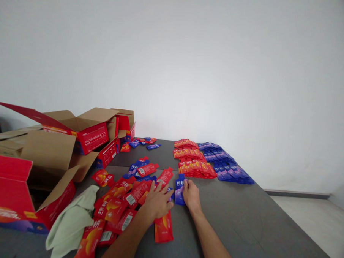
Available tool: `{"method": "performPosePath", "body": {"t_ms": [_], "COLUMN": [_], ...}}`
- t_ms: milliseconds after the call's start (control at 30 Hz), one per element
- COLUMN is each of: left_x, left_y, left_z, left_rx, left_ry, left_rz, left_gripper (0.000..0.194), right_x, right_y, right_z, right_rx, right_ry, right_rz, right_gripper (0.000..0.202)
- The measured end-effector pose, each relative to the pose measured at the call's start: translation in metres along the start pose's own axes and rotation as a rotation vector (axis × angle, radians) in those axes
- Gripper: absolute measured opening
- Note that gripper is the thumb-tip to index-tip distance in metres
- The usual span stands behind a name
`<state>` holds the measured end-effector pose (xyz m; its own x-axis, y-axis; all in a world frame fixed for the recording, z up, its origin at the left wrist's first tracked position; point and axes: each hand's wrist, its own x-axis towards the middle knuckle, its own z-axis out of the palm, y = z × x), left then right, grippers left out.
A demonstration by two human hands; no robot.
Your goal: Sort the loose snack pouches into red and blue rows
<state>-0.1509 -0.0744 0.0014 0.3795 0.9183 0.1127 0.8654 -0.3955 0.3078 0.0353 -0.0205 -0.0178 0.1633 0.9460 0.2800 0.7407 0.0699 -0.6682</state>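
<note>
My right hand [191,194] has its fingers closed on the edge of a blue pouch [180,190], printed with white characters and purple fruit, just over the dark table. Spread out flat, my left hand [158,200] rests on a loose heap of red pouches [113,208] with orange fruit prints and barcodes. One red pouch [164,228] lies face up below its fingers. Some blue pouches [133,168] show at the back of the heap. Part of a blue pouch beside my left fingertips is hidden by the hand.
Overlapping rows of red pouches [197,168] and blue pouches [232,172] lie at the far right of the table [233,223]. Open cartons [9,190] stand along the left. A pale green cloth [73,221] lies beside the heap. Several pouches [143,142] lie near the wall.
</note>
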Motion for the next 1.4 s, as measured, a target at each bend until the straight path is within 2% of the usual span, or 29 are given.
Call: {"method": "performPosePath", "body": {"t_ms": [100,233,333,467,533,600,700,800,867,1067,1200,1300,1400], "left_x": [0.000,0.000,0.000,0.003,0.005,0.006,0.007,0.008,0.009,0.014,0.019,0.020,0.021], "left_y": [-0.020,-0.048,-0.055,-0.044,-0.038,-0.033,-0.030,-0.030,-0.031,-0.031,-0.026,-0.020,-0.012], "left_z": [-0.003,-0.008,-0.012,-0.017,-0.019,-0.021,-0.024,-0.028,-0.029,-0.035,-0.042,-0.046,-0.047], "left_rx": [-0.005,0.076,0.132,0.143,0.124,0.103,0.095,0.100,0.094,0.014,-0.114,-0.284,-0.571], "left_ry": [0.034,0.054,0.078,0.100,0.097,0.103,0.134,0.157,0.164,0.247,0.409,0.538,0.605], "left_rz": [-0.036,-0.118,-0.170,-0.187,-0.185,-0.182,-0.153,-0.124,-0.105,-0.084,-0.071,-0.091,-0.154], "left_gripper": [0.043,0.041,0.041,0.042,0.044,0.046,0.046,0.044,0.041,0.032,0.021,0.014,0.007], "right_x": [-0.003,-0.005,-0.006,-0.011,-0.014,-0.019,-0.027,-0.033,-0.035,-0.034,-0.035,-0.036,-0.034], "right_y": [-0.005,-0.006,-0.005,-0.011,-0.017,-0.023,-0.027,-0.027,-0.026,-0.030,-0.031,-0.030,-0.031], "right_z": [-0.001,-0.003,-0.004,-0.010,-0.013,-0.014,-0.007,0.002,0.006,0.003,0.002,0.002,0.003], "right_rx": [0.006,0.014,-0.057,-0.300,-0.375,-0.387,-0.375,-0.395,-0.415,-0.438,-0.448,-0.440,-0.402], "right_ry": [-0.033,-0.073,-0.112,-0.046,-0.034,-0.093,-0.273,-0.425,-0.458,-0.468,-0.453,-0.431,-0.364], "right_rz": [-0.032,-0.015,0.012,-0.035,-0.105,-0.203,-0.324,-0.290,-0.248,-0.204,-0.184,-0.183,-0.183], "right_gripper": [0.039,0.036,0.034,0.054,0.053,0.046,0.046,0.056,0.062,0.065,0.063,0.060,0.051]}}
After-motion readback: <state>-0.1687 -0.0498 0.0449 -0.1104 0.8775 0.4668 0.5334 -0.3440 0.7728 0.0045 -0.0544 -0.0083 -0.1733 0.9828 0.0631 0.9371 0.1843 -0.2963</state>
